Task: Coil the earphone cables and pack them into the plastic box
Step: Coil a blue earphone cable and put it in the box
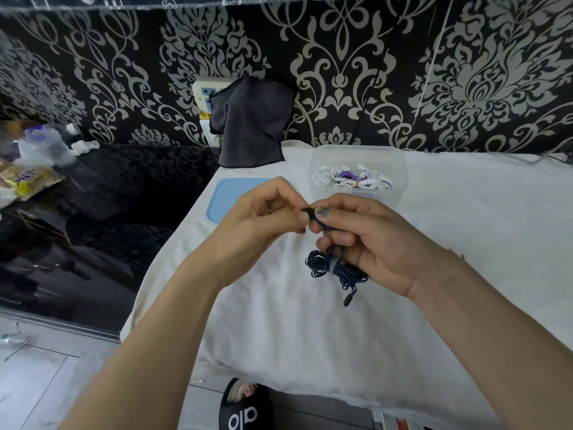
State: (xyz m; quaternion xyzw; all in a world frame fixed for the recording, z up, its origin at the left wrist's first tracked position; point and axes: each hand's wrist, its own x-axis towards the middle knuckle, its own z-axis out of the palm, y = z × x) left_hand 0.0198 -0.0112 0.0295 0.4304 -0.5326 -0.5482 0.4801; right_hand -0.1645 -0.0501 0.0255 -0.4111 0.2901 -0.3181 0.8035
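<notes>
A dark blue earphone cable [328, 266] hangs in a loose bundle, tied at its middle by a pale band, its plug dangling just above the white cloth. My right hand [372, 240] grips the top of that bundle. My left hand [266, 212] pinches the earbud end against the right thumb. Behind my hands stands a clear plastic box [400, 169] holding white and purple coiled earphones [350, 178]. The box's blue lid [229, 197] lies flat to its left, partly hidden by my left hand.
A white cloth [465, 259] covers the work surface. A dark grey cloth [251, 122] hangs over a wall socket at the back. A glossy black table [108, 197] at left carries bottles and snack packets. A slippered foot [245, 405] shows below the near edge.
</notes>
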